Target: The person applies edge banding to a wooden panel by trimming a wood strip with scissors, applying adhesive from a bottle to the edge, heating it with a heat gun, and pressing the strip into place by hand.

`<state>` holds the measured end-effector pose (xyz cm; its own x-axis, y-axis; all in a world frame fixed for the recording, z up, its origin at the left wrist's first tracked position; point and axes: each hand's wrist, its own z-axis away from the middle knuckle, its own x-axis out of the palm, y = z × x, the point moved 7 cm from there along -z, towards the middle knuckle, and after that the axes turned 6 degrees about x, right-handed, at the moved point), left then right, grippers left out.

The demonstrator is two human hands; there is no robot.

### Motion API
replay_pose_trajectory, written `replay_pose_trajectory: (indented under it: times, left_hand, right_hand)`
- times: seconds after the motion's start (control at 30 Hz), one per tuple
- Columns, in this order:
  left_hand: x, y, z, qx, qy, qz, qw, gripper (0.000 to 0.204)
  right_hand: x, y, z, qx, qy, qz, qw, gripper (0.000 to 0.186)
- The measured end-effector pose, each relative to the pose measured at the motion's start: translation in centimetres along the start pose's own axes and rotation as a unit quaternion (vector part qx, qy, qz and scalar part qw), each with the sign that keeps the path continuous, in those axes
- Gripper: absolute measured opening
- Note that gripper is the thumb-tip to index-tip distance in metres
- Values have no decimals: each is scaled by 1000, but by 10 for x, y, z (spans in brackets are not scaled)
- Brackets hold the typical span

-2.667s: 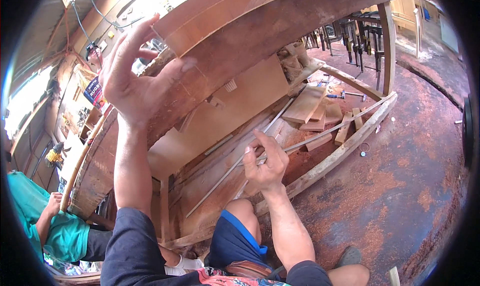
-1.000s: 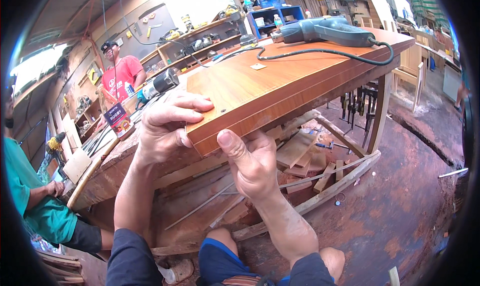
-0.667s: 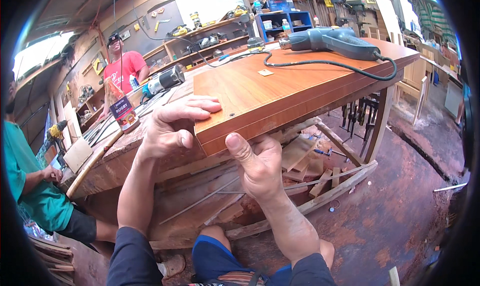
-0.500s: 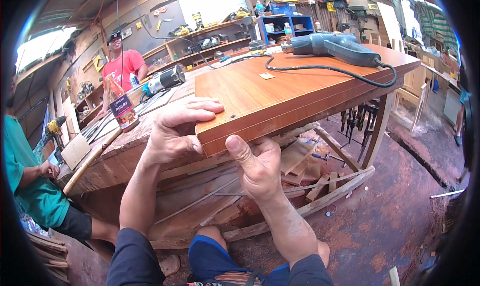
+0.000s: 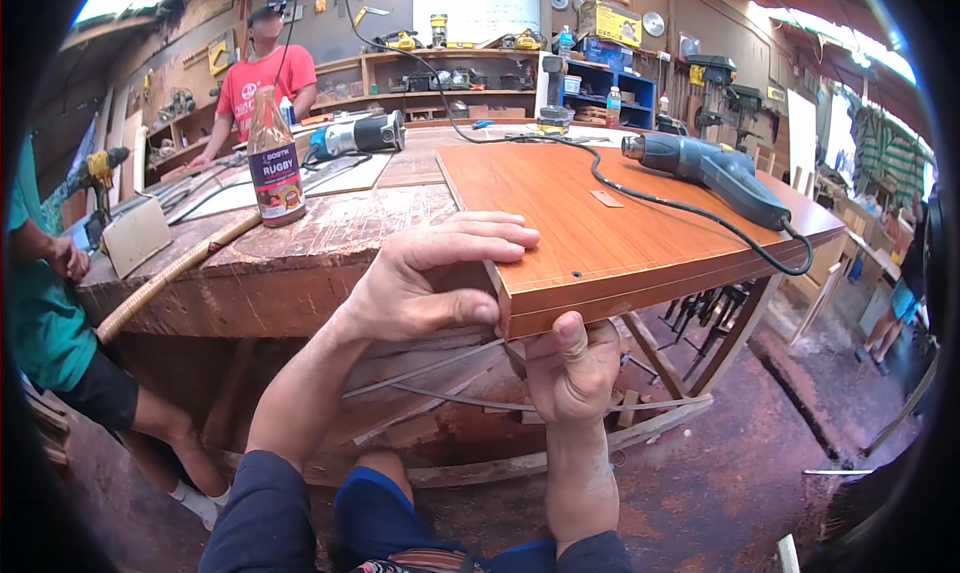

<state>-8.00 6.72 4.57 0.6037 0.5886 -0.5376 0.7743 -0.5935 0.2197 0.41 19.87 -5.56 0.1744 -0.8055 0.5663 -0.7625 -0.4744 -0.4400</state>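
A wide panel [image 5: 530,203] with orange-brown wood-grain facing lies on the workbench, its near left corner jutting past the bench edge. My left hand [image 5: 430,283] grips that corner, fingers flat over the top face and thumb against the side. Just right of the corner, my right hand [image 5: 578,373] presses its thumb to the front edge band, with its fingers curled underneath and partly hidden. A small dark hole shows in the top face near the corner. On the panel farther back rest a heat gun [image 5: 710,173] with its cord and a small wood-coloured chip [image 5: 605,199].
Left on the bench [image 5: 330,223] stand a glue bottle [image 5: 275,173] and a teal power tool [image 5: 355,136]. A cordless drill [image 5: 98,168] is farther left. One person in red [image 5: 262,83] stands behind the bench; another in green [image 5: 60,303] stands at its left end.
The whole view has swung left, so the panel corner and both hands appear farther right and slightly lower. Both hands keep their places on the corner and edge.
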Motion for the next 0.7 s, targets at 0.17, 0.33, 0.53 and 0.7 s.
replay_pose_trajectory:
  times: [0.17, 0.33, 0.53, 0.7]
  left_hand:
    - [-4, 1, 0, -5, 41, 23, 999, 35]
    - [-3, -3, -4, -10, 51, 76, 996, 30]
    - [3, -8, -2, 1, 75, 125, 989, 28]
    - [3, -6, -3, 23, 73, 128, 989, 29]
  right_hand:
    - [8, -5, -4, -12, -24, 48, 998, 51]
    - [11, -8, -2, 18, -23, 5, 1000, 51]
    - [6, -10, 3, 11, 5, 33, 999, 54]
    - [7, -14, 9, 18, 34, 84, 996, 55]
